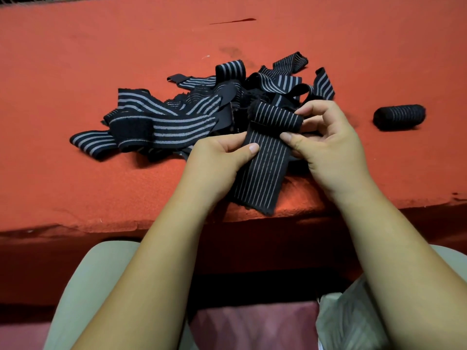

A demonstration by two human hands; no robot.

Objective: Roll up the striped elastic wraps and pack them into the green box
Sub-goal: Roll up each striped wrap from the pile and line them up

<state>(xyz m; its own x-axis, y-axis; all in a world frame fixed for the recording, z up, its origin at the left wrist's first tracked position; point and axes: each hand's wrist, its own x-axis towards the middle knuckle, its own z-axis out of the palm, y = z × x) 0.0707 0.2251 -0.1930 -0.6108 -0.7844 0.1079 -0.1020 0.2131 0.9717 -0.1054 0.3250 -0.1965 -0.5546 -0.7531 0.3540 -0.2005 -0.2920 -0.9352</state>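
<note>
A black elastic wrap with thin grey stripes (265, 160) lies between my hands, its far end curled into a small roll (276, 116) and its near end hanging over the table edge. My left hand (222, 155) pinches the wrap's left edge with thumb on top. My right hand (326, 137) grips the roll from the right, fingers over its top and thumb on the strip. Behind lies a tangled pile of loose striped wraps (177, 117). One finished roll (399, 116) sits to the right. No green box is in view.
The red felt table (88, 59) stretches far and left, its front edge (126, 223) just above my lap. A dark slit (232, 20) marks the cloth at the back. Grey trousers and a pink cushion show below.
</note>
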